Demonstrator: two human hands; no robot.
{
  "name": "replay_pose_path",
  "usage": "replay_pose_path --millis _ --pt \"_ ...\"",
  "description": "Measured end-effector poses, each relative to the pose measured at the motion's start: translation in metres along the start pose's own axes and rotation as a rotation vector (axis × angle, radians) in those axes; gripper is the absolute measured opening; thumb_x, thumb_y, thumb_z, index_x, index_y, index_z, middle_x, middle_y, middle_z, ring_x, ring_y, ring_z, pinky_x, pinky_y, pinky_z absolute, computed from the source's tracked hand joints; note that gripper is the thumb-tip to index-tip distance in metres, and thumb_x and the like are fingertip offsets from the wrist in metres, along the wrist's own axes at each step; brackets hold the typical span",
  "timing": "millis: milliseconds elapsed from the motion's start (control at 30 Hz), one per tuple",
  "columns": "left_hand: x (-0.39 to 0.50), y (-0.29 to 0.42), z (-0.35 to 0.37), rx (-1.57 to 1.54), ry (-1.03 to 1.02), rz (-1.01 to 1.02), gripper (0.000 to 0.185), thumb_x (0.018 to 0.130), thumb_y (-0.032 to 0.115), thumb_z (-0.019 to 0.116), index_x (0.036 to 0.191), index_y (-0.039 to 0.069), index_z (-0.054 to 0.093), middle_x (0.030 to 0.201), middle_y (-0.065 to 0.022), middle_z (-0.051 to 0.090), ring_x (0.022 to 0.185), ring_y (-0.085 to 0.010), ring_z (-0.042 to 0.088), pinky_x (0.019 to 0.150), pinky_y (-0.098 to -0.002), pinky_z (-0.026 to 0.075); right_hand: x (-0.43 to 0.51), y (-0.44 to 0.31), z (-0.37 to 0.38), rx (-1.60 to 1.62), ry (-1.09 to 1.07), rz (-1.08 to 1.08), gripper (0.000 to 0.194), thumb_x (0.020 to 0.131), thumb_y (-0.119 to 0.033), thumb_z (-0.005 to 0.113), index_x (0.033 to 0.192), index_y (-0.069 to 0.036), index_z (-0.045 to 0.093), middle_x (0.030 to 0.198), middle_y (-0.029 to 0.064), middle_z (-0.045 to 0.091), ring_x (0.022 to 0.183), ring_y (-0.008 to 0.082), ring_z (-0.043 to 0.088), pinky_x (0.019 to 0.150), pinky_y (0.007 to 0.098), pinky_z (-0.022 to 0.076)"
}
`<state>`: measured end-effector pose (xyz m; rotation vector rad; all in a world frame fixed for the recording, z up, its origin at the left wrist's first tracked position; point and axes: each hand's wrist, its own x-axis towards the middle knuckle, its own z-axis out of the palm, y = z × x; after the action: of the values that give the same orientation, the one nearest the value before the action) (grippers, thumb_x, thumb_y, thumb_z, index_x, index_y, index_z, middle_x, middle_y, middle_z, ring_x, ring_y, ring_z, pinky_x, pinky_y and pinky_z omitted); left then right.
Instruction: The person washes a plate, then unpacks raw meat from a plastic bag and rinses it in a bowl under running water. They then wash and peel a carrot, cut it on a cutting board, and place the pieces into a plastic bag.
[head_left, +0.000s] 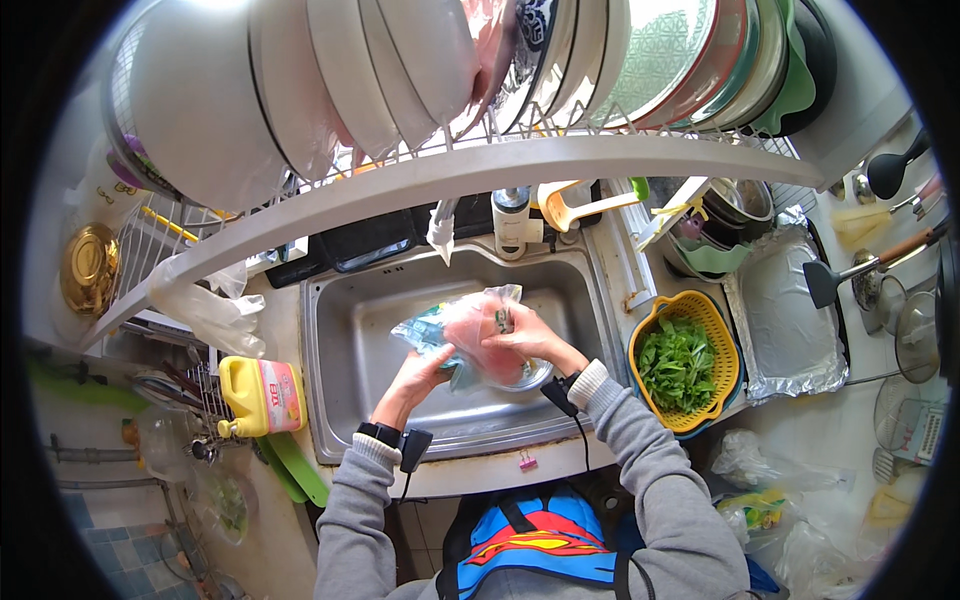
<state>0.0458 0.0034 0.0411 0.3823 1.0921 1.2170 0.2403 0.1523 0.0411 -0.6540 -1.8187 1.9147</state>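
Observation:
Over the steel sink (352, 390) I hold a clear plastic package (472, 330) with pink contents that look like raw meat and a bluish printed part. My left hand (416, 379) grips its lower left side, thumb on top. My right hand (536, 337) has its fingers on the upper right of the package. Beneath the package shows the curved rim of a clear or metal bowl (525, 382), mostly hidden. The faucet spout (442, 225), with a white tip, hangs behind the package.
A dish rack (480, 161) full of plates overhangs the back. On the right stands a yellow basket (646, 311) of chopped greens (679, 364), beside a foil-covered tray (787, 330). A yellow detergent jug (259, 394) and a green cutting board (292, 465) are left of the sink.

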Motion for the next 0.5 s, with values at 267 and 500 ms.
replay_pose_path --millis 267,500 --pt "-0.006 -0.004 0.017 0.046 0.063 0.215 0.062 0.081 0.017 0.074 0.134 0.007 0.044 0.127 -0.0056 0.054 0.118 -0.0208 0.05 0.099 -0.0372 0.042 -0.003 -0.032 0.035 -0.243 0.031 0.125 0.068 0.071 -0.02 0.08 0.13 -0.006 0.049 0.117 0.0077 0.062 0.108 0.014 0.056 0.093 0.031 0.0452" --pt "-0.027 -0.017 -0.004 -0.427 0.204 0.246 0.055 0.082 0.019 0.073 0.13 0.008 0.048 0.124 -0.0065 0.056 0.114 -0.0213 0.052 0.1 -0.0372 0.041 -0.004 -0.054 0.019 -0.12 -0.106 0.082 0.079 0.078 -0.034 0.078 0.134 0.004 0.037 0.125 0.018 0.052 0.115 0.0225 0.052 0.098 0.0345 0.0437"
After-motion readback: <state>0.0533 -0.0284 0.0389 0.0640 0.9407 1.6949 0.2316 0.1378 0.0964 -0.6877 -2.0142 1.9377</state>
